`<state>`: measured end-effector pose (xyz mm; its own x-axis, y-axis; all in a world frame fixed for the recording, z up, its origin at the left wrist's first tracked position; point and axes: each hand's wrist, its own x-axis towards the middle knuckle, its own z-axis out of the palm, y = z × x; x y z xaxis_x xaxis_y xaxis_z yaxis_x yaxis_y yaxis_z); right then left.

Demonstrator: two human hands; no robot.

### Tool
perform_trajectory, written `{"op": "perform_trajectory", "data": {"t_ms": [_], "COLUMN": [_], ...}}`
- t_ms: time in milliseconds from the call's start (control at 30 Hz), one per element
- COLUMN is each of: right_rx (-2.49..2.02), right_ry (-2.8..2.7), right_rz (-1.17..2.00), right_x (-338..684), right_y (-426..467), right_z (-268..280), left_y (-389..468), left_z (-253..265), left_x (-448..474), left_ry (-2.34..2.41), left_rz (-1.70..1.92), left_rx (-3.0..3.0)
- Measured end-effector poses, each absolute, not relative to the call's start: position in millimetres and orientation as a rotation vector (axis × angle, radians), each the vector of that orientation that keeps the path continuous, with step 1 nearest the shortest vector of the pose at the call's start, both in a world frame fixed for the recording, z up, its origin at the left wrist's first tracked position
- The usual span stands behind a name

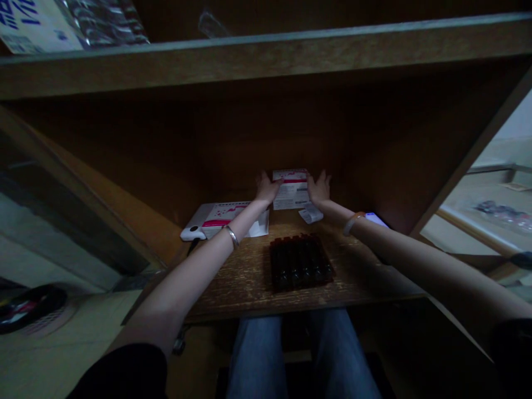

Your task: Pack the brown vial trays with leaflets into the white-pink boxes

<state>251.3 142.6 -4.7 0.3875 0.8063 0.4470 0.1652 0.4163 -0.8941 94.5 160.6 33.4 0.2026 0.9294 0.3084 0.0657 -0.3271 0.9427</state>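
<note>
A white box with pink print (291,191) is at the back of the wooden desk, between my two hands. My left hand (268,188) is at its left edge, thumb against the box and fingers stretched out. At the right edge is my right hand (319,188), its thumb on the box and its fingers spread away from it. Below the right hand lies a curled printed paper (311,213). Nearer to me, a block of dark brown joined vials (301,261) rests on the desk.
Left on the desk, a similar pink-and-white box (222,213) lies by a white rounded object (195,224). A lit phone (376,219) is partly behind my right forearm. A shelf edge (266,58) spans overhead. A basket (41,310) stands on the floor at left.
</note>
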Motion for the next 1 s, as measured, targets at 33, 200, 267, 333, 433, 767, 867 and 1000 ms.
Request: {"op": "perform_trajectory", "data": {"t_ms": [33,200,267,333,433,767,867,1000], "right_rx": [-1.155,-1.120,-1.011,-0.908,-0.884,-0.954,-0.965,-0.934], "right_ry": [-1.129,-1.642,-2.001,-2.248,-2.382,-2.300,-2.296,-2.336], "right_rz": [0.502,0.351,0.469,0.547,0.541,0.419,0.448,0.436], "right_x": [250,244,249,257,269,267,269,272], "right_y": [129,35,0,-24,-37,-39,-39,-37], "right_z": [-7,-14,-10,-7,-11,-28,-24,-24], "left_y": [150,73,40,14,-5,-11,-13,-13], "left_z": [35,26,18,11,4,-12,-12,-13], "left_x": [90,53,36,24,15,11,11,12], "left_ry": [1.011,1.022,0.937,0.869,0.813,0.767,0.771,0.780], "left_rz": [1.269,1.049,0.810,0.602,0.342,0.451,0.459,0.465], "left_rx": [1.662,2.164,2.435,2.593,2.700,2.509,2.482,2.474]}}
